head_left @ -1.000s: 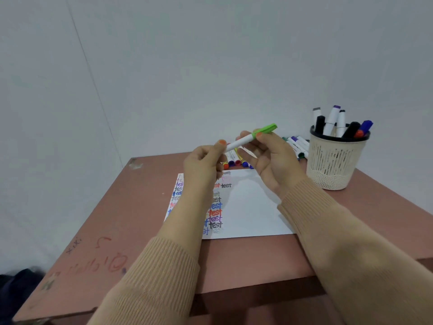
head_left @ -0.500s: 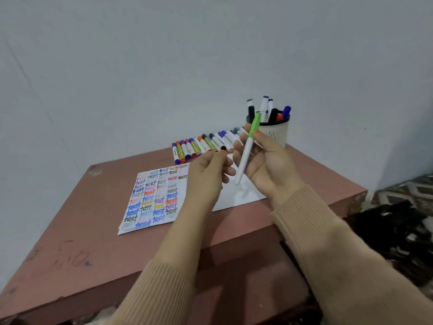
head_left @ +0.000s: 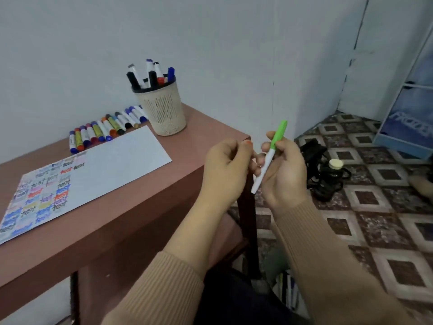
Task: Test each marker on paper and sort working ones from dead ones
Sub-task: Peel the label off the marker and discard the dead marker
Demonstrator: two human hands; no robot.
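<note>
My right hand grips a white marker with a green cap, held upright past the table's right corner, above the floor. My left hand hovers just left of it with fingers curled and nothing visible in them. On the table lies a white paper sheet whose left part is filled with coloured "test" words. A row of several capped markers lies along the wall behind the paper. A beige mesh cup next to the row holds several more markers.
The reddish-brown table ends at a corner just left of my hands. To the right is patterned tile floor with a black bag and a bottle. A white and blue cabinet stands at the far right.
The view has swung right, so the table now sits to the left. Both hands moved off the paper past the table's right corner. The marker stays in my right hand.
</note>
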